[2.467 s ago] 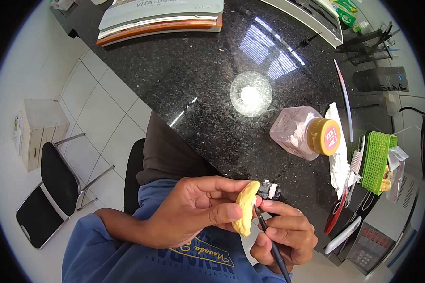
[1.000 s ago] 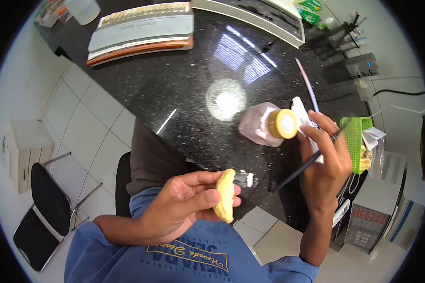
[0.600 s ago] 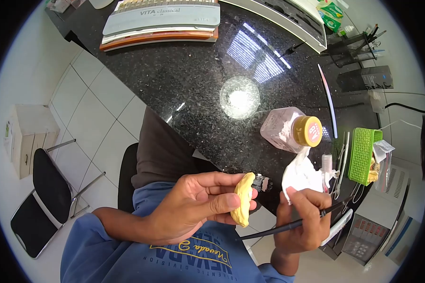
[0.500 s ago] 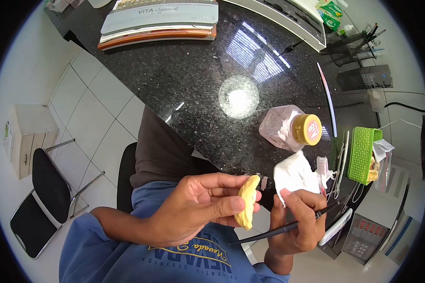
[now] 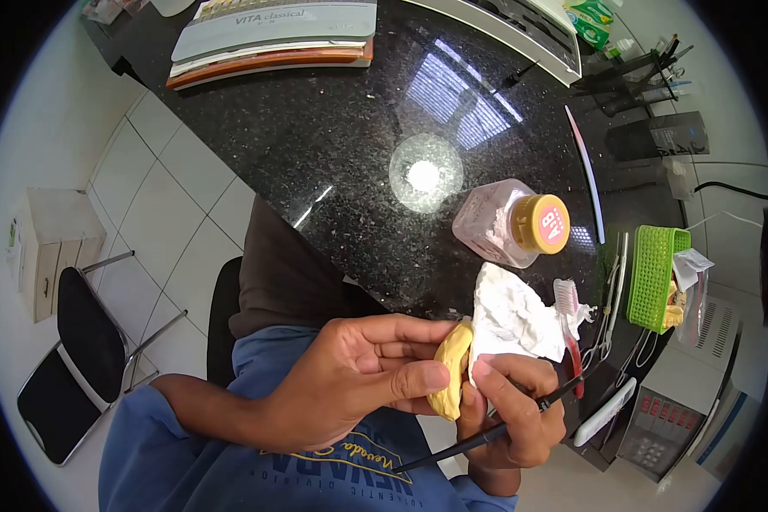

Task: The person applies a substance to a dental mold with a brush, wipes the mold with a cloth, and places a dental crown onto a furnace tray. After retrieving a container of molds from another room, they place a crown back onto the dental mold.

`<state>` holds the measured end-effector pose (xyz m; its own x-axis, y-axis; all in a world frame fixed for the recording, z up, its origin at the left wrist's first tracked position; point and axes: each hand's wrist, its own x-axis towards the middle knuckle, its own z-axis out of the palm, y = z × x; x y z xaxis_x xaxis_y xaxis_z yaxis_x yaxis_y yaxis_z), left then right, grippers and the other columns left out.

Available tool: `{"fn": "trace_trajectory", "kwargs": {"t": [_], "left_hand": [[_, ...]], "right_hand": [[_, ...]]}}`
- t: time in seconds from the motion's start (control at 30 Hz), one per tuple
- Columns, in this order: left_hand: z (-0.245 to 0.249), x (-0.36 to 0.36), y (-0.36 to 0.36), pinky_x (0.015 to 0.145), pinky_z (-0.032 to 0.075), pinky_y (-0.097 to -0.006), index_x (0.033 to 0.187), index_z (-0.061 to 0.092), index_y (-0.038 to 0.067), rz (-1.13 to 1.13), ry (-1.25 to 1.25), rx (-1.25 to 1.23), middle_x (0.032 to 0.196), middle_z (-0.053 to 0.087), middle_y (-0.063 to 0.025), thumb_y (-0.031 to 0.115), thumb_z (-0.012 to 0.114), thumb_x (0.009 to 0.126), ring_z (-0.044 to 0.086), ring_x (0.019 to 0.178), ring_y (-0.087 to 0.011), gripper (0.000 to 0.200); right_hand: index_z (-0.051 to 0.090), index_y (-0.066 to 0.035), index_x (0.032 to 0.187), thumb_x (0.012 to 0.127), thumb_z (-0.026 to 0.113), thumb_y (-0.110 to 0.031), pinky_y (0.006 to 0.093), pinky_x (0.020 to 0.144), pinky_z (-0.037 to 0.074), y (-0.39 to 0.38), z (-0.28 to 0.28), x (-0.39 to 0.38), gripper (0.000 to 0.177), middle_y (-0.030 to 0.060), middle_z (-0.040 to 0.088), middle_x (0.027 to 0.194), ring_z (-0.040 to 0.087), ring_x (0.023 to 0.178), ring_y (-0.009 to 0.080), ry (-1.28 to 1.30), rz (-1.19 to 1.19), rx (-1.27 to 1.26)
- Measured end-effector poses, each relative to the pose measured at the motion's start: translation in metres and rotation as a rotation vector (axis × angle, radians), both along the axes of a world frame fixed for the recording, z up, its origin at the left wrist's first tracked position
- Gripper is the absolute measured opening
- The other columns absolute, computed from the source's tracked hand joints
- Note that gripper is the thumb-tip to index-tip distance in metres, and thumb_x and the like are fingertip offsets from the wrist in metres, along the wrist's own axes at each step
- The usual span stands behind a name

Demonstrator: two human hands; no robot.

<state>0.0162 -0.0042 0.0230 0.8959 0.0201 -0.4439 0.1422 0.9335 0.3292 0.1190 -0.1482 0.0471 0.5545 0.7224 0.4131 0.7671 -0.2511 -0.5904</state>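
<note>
Between the thumb and fingers of my left hand (image 5: 358,375) is a curved, lumpy yellow dental cast (image 5: 450,374), held up on its edge. Close against its right side, my right hand (image 5: 520,405) pinches a crumpled white tissue (image 5: 516,317), whose edge meets the cast. Across the fingers of that same hand lies a slim black-handled tool (image 5: 465,444), its tapered end pointing left over the blue shirt. The side of the cast facing the tissue is mostly hidden.
A plastic jar (image 5: 497,220) with a gold lid stands near the tissue on the black counter (image 5: 316,136). To the right are a red-handled toothbrush (image 5: 569,328), metal instruments (image 5: 616,290) and a green basket (image 5: 648,277). A VITA shade guide case (image 5: 273,34) sits at the far left.
My right hand has moved left with the tissue and the black-handled tool, bringing the tissue up to the yellow cast. My left hand keeps its hold, and the toothbrush shows more fully.
</note>
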Motion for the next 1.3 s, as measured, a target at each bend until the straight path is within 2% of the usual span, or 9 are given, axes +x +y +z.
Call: {"fn": "trace_trajectory", "kwargs": {"t": [0.17, 0.33, 0.67, 0.73, 0.83, 0.9, 0.97, 1.07, 1.3], "left_hand": [[0.000, 0.000, 0.000, 0.081, 0.058, -0.0291, 0.128, 0.046, -0.009, -0.003, -0.009, 0.019, 0.111, 0.062, -0.0186, 0.009, 0.062, 0.091, 0.065, 0.097, -0.0183, 0.045], [-0.001, -0.001, 0.001, 0.080, 0.058, -0.0281, 0.128, 0.047, -0.008, -0.006, -0.022, 0.012, 0.110, 0.063, -0.0174, 0.010, 0.062, 0.091, 0.065, 0.097, -0.0178, 0.044], [-0.002, -0.001, 0.001, 0.080, 0.058, -0.0291, 0.125, 0.050, -0.008, -0.006, -0.018, 0.031, 0.108, 0.064, -0.0169, 0.011, 0.063, 0.090, 0.065, 0.095, -0.0176, 0.042], [-0.002, -0.001, 0.001, 0.080, 0.058, -0.0295, 0.125, 0.050, -0.008, -0.010, -0.014, 0.025, 0.107, 0.064, -0.0169, 0.011, 0.063, 0.090, 0.065, 0.095, -0.0177, 0.042], [-0.004, -0.001, 0.001, 0.081, 0.058, -0.0298, 0.126, 0.050, -0.008, -0.018, -0.007, 0.014, 0.107, 0.064, -0.0169, 0.011, 0.063, 0.090, 0.065, 0.095, -0.0178, 0.042], [-0.004, -0.001, 0.002, 0.081, 0.058, -0.0297, 0.126, 0.049, -0.008, -0.020, -0.004, 0.010, 0.107, 0.064, -0.0169, 0.011, 0.063, 0.090, 0.065, 0.094, -0.0178, 0.043], [-0.003, 0.000, 0.003, 0.084, 0.059, -0.0363, 0.128, 0.046, -0.007, -0.039, 0.005, 0.007, 0.112, 0.059, -0.0222, 0.001, 0.057, 0.091, 0.064, 0.101, -0.0247, 0.039], [-0.004, -0.001, 0.003, 0.084, 0.059, -0.0363, 0.128, 0.046, -0.007, -0.043, 0.007, -0.002, 0.112, 0.059, -0.0222, 0.001, 0.057, 0.091, 0.064, 0.101, -0.0249, 0.039], [-0.003, -0.001, 0.004, 0.084, 0.058, -0.0361, 0.128, 0.046, -0.007, -0.052, 0.017, -0.009, 0.113, 0.059, -0.0222, 0.001, 0.057, 0.091, 0.064, 0.101, -0.0247, 0.039]], "right_hand": [[0.071, -0.006, 0.095, 0.066, 0.077, -0.003, 0.0268, 0.059, 0.051, 0.000, 0.002, 0.000, 0.030, 0.0094, 0.066, 0.084, 0.065, 0.071, 0.0191, -0.047, 0.017, -0.025], [0.071, -0.007, 0.100, 0.056, 0.077, -0.001, 0.0271, 0.062, 0.052, -0.003, 0.003, 0.003, 0.045, 0.0091, 0.066, 0.088, 0.065, 0.076, 0.0194, -0.095, 0.077, -0.088], [0.072, -0.008, 0.098, 0.054, 0.077, -0.003, 0.0262, 0.059, 0.052, 0.001, 0.007, 0.009, 0.045, 0.0085, 0.066, 0.086, 0.064, 0.072, 0.0189, -0.146, 0.143, -0.134], [0.072, -0.009, 0.090, 0.058, 0.075, 0.003, 0.0266, 0.057, 0.049, 0.005, 0.009, 0.005, 0.034, 0.0076, 0.064, 0.076, 0.062, 0.065, 0.0182, -0.126, 0.086, -0.142], [0.072, -0.007, 0.097, 0.056, 0.076, -0.001, 0.0267, 0.058, 0.052, -0.001, 0.005, 0.011, 0.041, 0.0086, 0.067, 0.084, 0.065, 0.070, 0.0188, -0.120, 0.134, -0.100], [0.072, -0.007, 0.095, 0.058, 0.076, 0.000, 0.0267, 0.058, 0.052, 0.000, 0.003, 0.008, 0.039, 0.0088, 0.067, 0.083, 0.065, 0.069, 0.0188, -0.069, 0.085, -0.060], [0.071, -0.006, 0.092, 0.062, 0.075, 0.003, 0.0265, 0.058, 0.052, 0.002, 0.002, 0.006, 0.032, 0.0093, 0.067, 0.081, 0.065, 0.068, 0.0188, 0.015, 0.018, -0.013], [0.071, -0.006, 0.092, 0.064, 0.075, 0.002, 0.0263, 0.058, 0.052, 0.003, 0.000, 0.007, 0.030, 0.0096, 0.067, 0.081, 0.065, 0.068, 0.0185, 0.009, 0.024, -0.006], [0.071, -0.006, 0.096, 0.057, 0.076, 0.002, 0.0266, 0.058, 0.052, 0.000, 0.001, 0.009, 0.039, 0.0101, 0.067, 0.082, 0.065, 0.069, 0.0195, -0.064, 0.078, -0.046]]}}
